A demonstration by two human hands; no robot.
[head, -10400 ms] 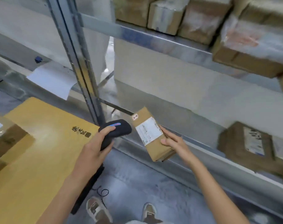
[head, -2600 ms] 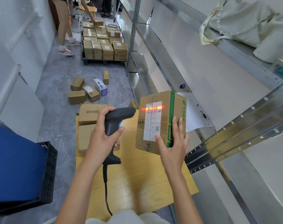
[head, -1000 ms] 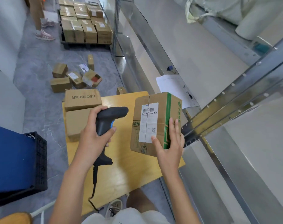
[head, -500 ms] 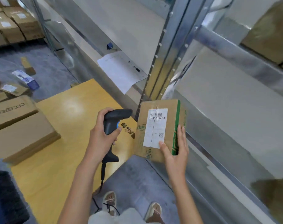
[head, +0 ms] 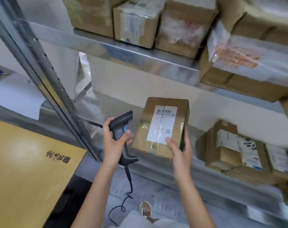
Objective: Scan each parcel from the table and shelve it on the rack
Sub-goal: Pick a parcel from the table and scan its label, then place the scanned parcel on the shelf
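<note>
Head view: your right hand [head: 178,149] grips the parcel [head: 161,127] at its near right corner, thumb pressed on the white label [head: 162,125], fingers wrapped round the green-edged side. Parcel sits at centre frame, label face up toward you, long axis running roughly 12 to 6 o'clock, far end pointing at the lower shelf [head: 197,165] of the rack. Cannot tell whether its near edge already rests on the shelf lip or hangs just above it. Your left hand [head: 114,142] at 9 o'clock of the parcel clenches the black scanner [head: 121,129] by the handle, muzzle aimed up toward 1 o'clock, cord trailing down toward the floor; no beam visible on the barcode. Other parcels [head: 235,147] already stand on the same shelf at 3 o'clock, near but apart from yours; more boxes fill the upper shelf [head: 140,53] at 12 o'clock. Yellow table [head: 24,162] lies at 8 o'clock, outside the rack upright [head: 57,91]. Judgement: the open slot lies straight ahead along the parcel's long axis, so a forward push with the right hand alone should seat it; watch the neighbour at 3 o'clock.
</note>
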